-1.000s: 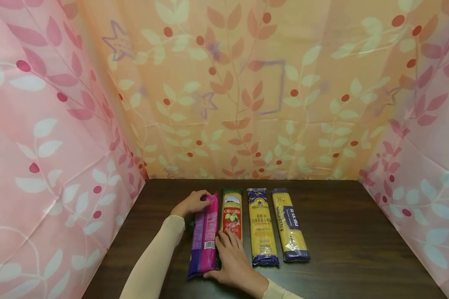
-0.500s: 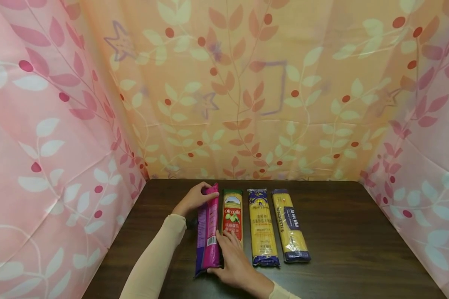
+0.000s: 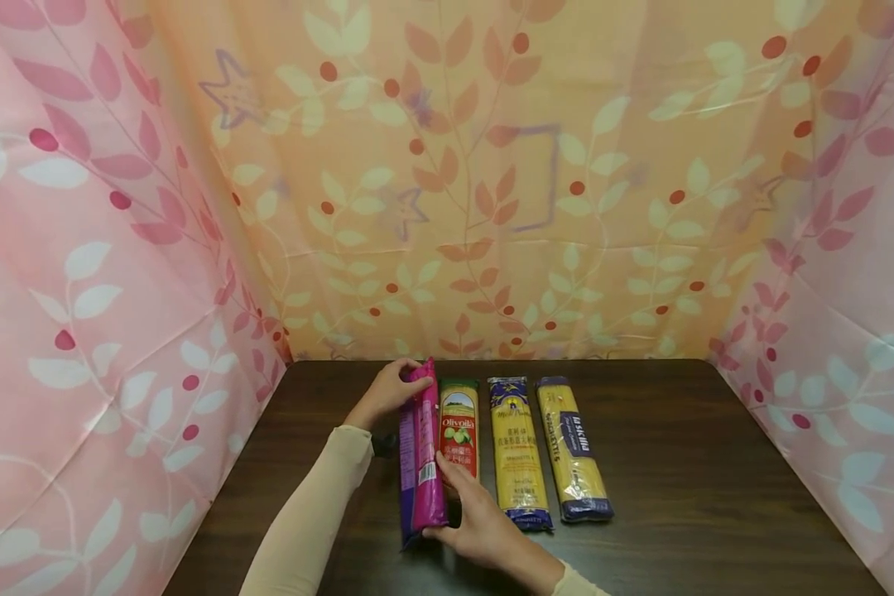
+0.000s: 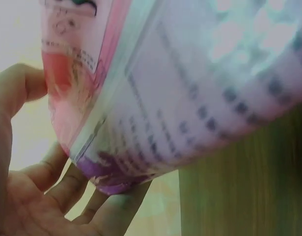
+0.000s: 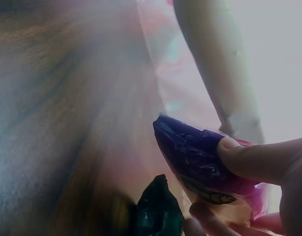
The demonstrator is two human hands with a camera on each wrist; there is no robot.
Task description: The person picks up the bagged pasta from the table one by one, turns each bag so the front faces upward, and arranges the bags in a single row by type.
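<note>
A long pink and purple pasta packet (image 3: 426,463), tilted on its side, is held between both hands. My left hand (image 3: 389,396) grips its far end; the left wrist view shows the thumb and fingers on opposite sides of the packet's end (image 4: 111,169). At the near end my right hand (image 3: 477,517) pinches the packet. In the right wrist view the thumb presses its purple end (image 5: 190,152), with fingers on the other side. Just to the right lies a red and green Olivoila pasta packet (image 3: 459,426), its lower part hidden by the right hand.
Two yellow spaghetti packets lie further right: one with blue ends (image 3: 517,455) and one with a dark label (image 3: 575,451). A small dark object (image 3: 384,445) shows by the left wrist. Floral curtains (image 3: 492,207) border the dark wooden table (image 3: 700,480).
The pink and purple packet has been moved right and away by both hands, closer to the Olivoila packet, and tipped more onto its side. The other packets keep their places.
</note>
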